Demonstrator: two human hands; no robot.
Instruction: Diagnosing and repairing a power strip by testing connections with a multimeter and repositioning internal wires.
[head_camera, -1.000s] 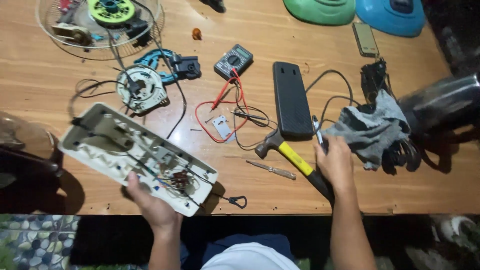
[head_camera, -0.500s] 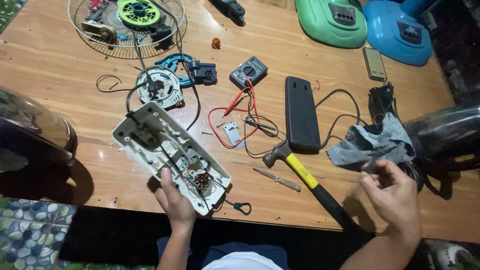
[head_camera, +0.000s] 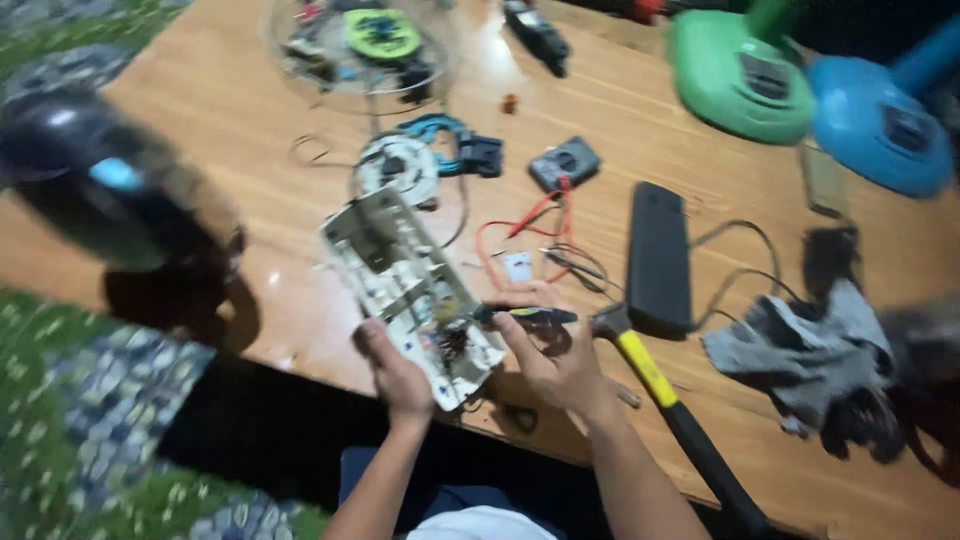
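Observation:
My left hand (head_camera: 393, 372) grips the near end of a white plastic housing (head_camera: 405, 285) with wires and small parts inside, held tilted over the table's front edge. My right hand (head_camera: 551, 350) is closed on a dark screwdriver (head_camera: 528, 315) whose tip points left at the tangled wiring in the housing's near end. A yellow-and-black hammer (head_camera: 660, 385) lies on the wooden table (head_camera: 240, 120) just right of my right hand. The frame is blurred by motion.
Behind the housing lie a round white motor part (head_camera: 398, 166), a multimeter (head_camera: 565, 163) with red and black leads, a long black box (head_camera: 658, 255) and a grey cloth (head_camera: 805, 350). A wire fan guard (head_camera: 355, 45) sits far back. Green (head_camera: 745, 75) and blue (head_camera: 880, 125) fan bases stand at right. A dark rounded object (head_camera: 110, 190) stands left.
My right hand moved from the open space right of the hammer to the housing and now holds a screwdriver against it. The housing has been turned more upright; the view swung right.

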